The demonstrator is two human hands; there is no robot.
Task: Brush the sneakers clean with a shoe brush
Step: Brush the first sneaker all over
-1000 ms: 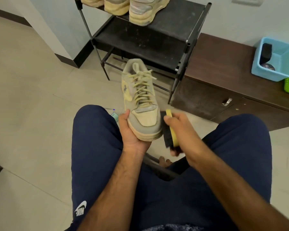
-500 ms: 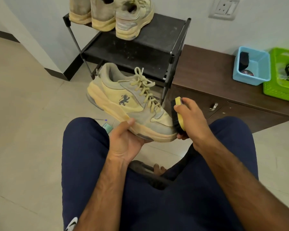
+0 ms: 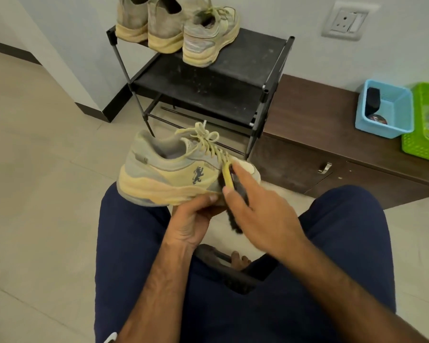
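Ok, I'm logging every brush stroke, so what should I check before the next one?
1. The beige lace-up sneaker is gripped under its sole by the left hand: ok.
2. The yellow-backed black-bristled brush is held in the right hand: ok.
3. The bristles are against the sneaker's side panel: ok.
4. The laces are clear of the brush: cannot tell.
5. The sneaker's far side is clean: cannot tell.

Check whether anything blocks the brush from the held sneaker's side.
Nothing visible does: the yellow-backed black-bristled brush in the right hand sits against the side of the tan sneaker; the left hand grips its sole from below.
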